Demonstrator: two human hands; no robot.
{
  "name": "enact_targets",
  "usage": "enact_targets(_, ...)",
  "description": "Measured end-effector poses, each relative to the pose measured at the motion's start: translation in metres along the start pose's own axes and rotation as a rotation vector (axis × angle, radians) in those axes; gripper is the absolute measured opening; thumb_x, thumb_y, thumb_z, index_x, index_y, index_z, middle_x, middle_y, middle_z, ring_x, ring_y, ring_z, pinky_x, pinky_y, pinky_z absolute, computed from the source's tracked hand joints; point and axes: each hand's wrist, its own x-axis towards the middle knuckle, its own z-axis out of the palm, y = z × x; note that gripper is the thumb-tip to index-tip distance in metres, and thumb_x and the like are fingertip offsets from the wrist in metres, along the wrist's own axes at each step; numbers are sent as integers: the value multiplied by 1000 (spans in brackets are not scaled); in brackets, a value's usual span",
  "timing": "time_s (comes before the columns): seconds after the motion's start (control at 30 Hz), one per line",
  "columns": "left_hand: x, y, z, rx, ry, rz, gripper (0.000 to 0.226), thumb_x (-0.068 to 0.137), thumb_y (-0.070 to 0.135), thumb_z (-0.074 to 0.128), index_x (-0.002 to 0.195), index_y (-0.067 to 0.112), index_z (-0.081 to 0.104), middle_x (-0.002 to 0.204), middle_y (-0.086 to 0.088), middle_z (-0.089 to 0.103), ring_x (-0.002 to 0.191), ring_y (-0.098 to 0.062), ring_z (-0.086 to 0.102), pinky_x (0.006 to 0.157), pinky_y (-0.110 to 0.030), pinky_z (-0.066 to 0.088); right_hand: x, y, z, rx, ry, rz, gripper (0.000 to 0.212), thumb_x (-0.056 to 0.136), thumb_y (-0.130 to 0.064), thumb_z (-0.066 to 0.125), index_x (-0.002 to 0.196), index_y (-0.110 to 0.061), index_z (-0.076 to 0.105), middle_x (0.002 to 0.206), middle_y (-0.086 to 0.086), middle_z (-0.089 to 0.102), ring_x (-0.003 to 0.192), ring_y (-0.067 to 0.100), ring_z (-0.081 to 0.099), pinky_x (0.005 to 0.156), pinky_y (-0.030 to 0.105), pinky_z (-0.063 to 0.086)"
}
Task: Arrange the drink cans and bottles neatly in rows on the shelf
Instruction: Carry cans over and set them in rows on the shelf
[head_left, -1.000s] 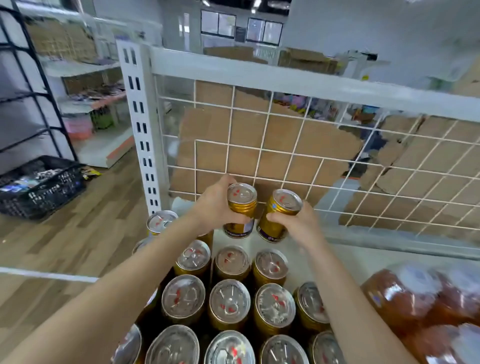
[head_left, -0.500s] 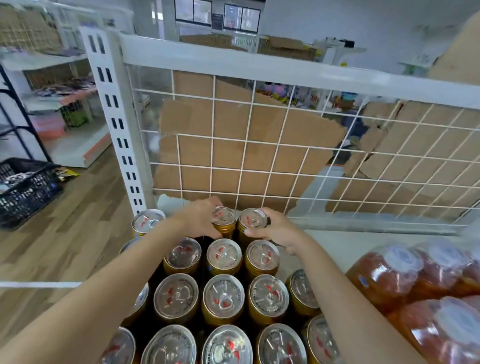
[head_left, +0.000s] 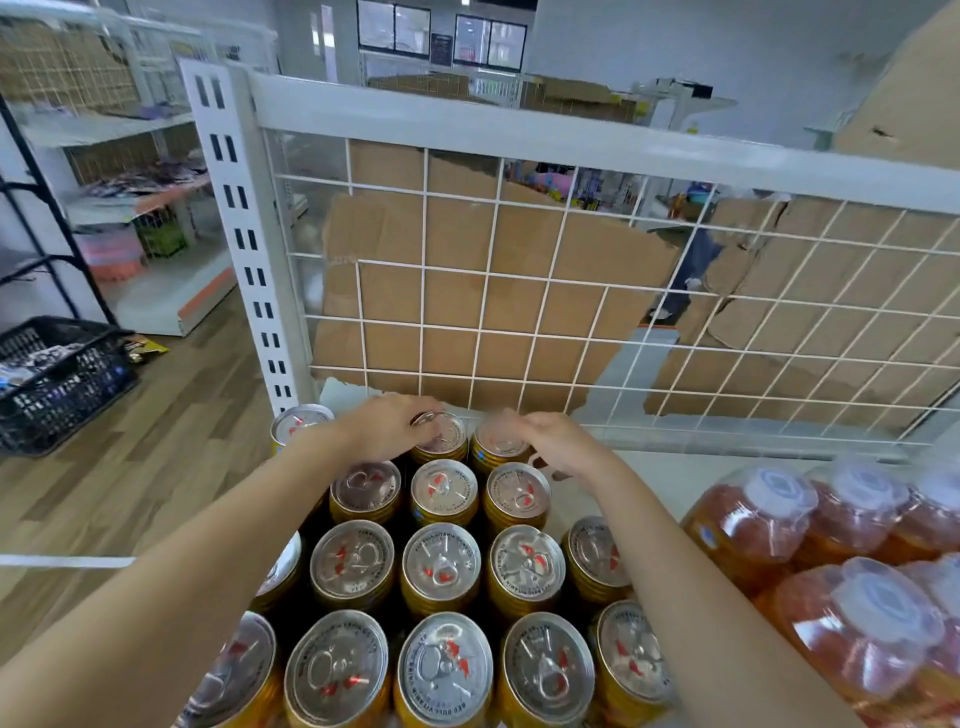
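Gold cans (head_left: 441, 566): standing upright in rows on the shelf (head_left: 649, 483) at 6 o'clock.
Orange bottles (head_left: 748, 525): sitting wrapped in plastic at 4 o'clock, beside the cans.
Left hand (head_left: 387, 431): curling its fingers over the rim of the back-row can (head_left: 445, 439) at 11 o'clock.
Right hand (head_left: 558, 444): blurred, bending fingers over the neighbouring can (head_left: 496, 444) at 1 o'clock; grip cannot be told.
Wire mesh (head_left: 571, 291): rising at 12 o'clock, cardboard (head_left: 457, 291) behind it.
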Motion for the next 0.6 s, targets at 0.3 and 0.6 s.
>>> enact_targets(0.3, -68, 33, -11, 92, 262, 118, 44, 92, 35, 53, 134, 21, 46, 132, -3, 52, 119, -22, 49, 99, -36, 39, -78, 10, -5, -263, 426, -261, 47, 93, -41, 49, 137, -25, 40, 140, -1, 47, 125, 18, 46, 99, 33, 39)
enact_targets(0.6, -199, 75, 9, 14, 492, 216, 55, 82, 51, 38, 123, 19, 55, 124, -3, 57, 113, -28, 53, 89, -45, 44, -207, 54, 15, -243, 599, -446, 42, 89, -28, 60, 130, -25, 50, 124, -6, 54, 114, 15, 50, 85, 28, 39)
